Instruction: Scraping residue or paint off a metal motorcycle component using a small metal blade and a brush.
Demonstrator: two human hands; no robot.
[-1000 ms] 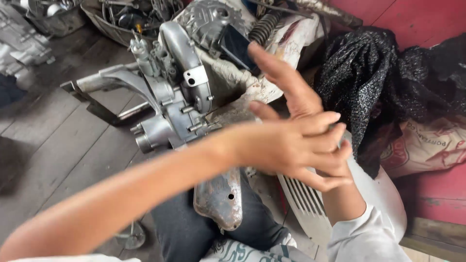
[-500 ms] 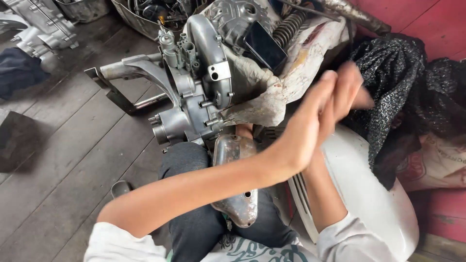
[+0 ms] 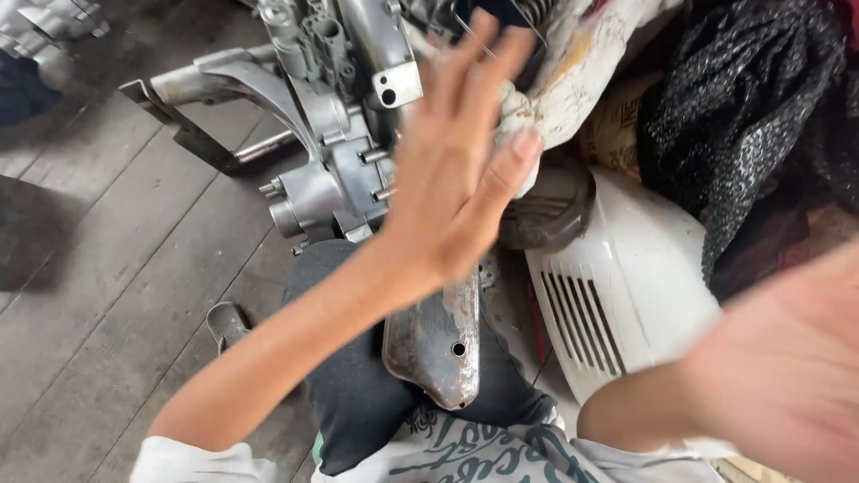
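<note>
My left hand (image 3: 461, 156) hovers open with fingers spread over a grey metal engine casing (image 3: 335, 134) and holds nothing. Its fingertips are next to a dirty white cloth (image 3: 573, 80) draped over the casing's right side. My right hand (image 3: 783, 367) is blurred and close to the camera at the lower right, open and empty. A dull, rusty metal cover (image 3: 434, 344) lies on my dark-trousered leg (image 3: 344, 376) below the left hand.
A white vented plastic panel (image 3: 617, 286) lies to the right of my leg. Black speckled fabric (image 3: 743, 125) is piled at the upper right. Worn grey wooden floorboards (image 3: 98, 268) fill the left. More metal parts (image 3: 49, 27) sit at the top left.
My palms were pressed together in front of me; now they have parted. The left hand stays over the engine, and the right hand has swung down to the lower right.
</note>
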